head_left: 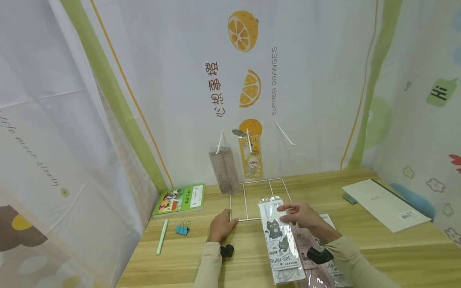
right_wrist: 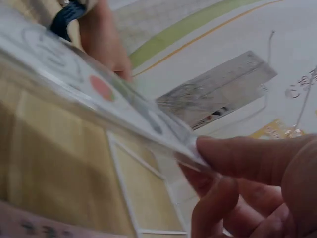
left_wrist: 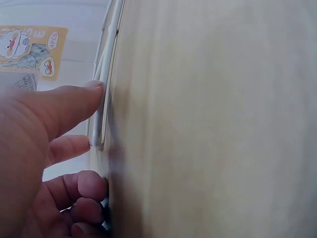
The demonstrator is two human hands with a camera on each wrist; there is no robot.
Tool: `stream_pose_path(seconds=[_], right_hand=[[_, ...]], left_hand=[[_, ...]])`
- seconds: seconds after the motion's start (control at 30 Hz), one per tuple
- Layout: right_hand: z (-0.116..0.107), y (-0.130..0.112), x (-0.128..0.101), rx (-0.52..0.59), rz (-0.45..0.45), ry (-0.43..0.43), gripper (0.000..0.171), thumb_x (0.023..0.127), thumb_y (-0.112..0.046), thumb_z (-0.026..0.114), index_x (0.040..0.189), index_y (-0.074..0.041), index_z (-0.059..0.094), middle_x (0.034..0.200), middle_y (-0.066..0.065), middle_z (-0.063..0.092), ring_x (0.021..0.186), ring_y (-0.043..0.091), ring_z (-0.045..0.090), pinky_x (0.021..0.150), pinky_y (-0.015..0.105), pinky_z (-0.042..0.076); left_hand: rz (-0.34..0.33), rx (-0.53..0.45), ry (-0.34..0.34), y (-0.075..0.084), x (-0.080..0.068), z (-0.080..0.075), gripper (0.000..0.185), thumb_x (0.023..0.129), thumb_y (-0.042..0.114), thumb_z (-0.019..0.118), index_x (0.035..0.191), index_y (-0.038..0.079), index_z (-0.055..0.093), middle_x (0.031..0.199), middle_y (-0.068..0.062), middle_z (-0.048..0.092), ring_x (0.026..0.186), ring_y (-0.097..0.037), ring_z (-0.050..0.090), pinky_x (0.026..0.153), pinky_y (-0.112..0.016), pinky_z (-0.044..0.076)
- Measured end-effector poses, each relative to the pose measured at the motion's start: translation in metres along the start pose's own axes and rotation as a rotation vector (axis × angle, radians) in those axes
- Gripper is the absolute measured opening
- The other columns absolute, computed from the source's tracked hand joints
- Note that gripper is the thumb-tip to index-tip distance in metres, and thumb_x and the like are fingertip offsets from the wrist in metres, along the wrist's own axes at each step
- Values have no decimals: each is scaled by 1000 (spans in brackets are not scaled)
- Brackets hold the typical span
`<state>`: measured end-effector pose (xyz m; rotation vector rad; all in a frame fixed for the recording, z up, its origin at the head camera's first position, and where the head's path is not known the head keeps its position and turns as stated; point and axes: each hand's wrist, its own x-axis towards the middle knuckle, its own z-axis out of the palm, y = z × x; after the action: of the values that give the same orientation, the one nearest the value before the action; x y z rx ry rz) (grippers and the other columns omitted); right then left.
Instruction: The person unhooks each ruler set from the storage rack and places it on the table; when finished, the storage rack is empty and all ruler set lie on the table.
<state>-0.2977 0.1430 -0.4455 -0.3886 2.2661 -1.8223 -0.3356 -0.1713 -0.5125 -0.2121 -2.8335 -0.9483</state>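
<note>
White wire rack [head_left: 257,200] is lying under the left hand [head_left: 221,226], whose straight fingers are pressing its corner. Right hand [head_left: 300,215] is pinching the ruler pack [head_left: 279,240] by its top, above the bench [head_left: 378,248].

Beige long sleeves [head_left: 210,264] cover both arms, black wrist cameras [head_left: 227,251] strapped on.

The clear ruler-set pack [head_left: 280,240] with two cartoon cats on it sits lengthwise on the wooden table, top end lifted a bit. The white wire rack [head_left: 257,198] stands just behind it, base flat.
</note>
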Motion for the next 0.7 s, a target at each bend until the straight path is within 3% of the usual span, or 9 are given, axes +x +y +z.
stream_pose_path(seconds=[0.07,0.17,0.37,0.6,0.7], right_hand=[[5,10,-3,-8,43,-11,41,84,-6,77,120,9,65,62,-6,56,52,6,41,47,18,30],[13,21,-4,-2,81,-15,38,82,-3,76,117,10,67,59,-6,53,49,5,37,46,18,32],[26,37,-4,-19,64,12,32,78,4,73,107,14,67,64,2,66,57,10,61,53,24,50],[38,36,-4,-280,41,161,23,69,1,78,92,-2,74,63,1,50,54,12,46,48,22,35],[40,35,-4,-351,31,191,23,68,0,79,91,-4,75,65,1,49,56,13,45,48,22,35]], left_hand=[[0,5,3,-1,0,0,49,93,30,71,128,-2,61,120,-29,67,107,-49,64,90,-59,52],[9,16,12,-1,-1,0,48,92,28,72,127,-3,62,119,-29,67,106,-50,64,89,-59,52],[14,21,10,1,-1,0,48,92,28,72,127,-4,61,119,-29,67,105,-50,64,88,-60,52],[19,25,9,2,-1,0,47,92,28,72,126,-4,61,119,-29,67,106,-50,64,89,-60,51],[13,21,4,2,0,0,47,93,28,72,126,-3,61,121,-28,67,107,-49,64,89,-59,51]])
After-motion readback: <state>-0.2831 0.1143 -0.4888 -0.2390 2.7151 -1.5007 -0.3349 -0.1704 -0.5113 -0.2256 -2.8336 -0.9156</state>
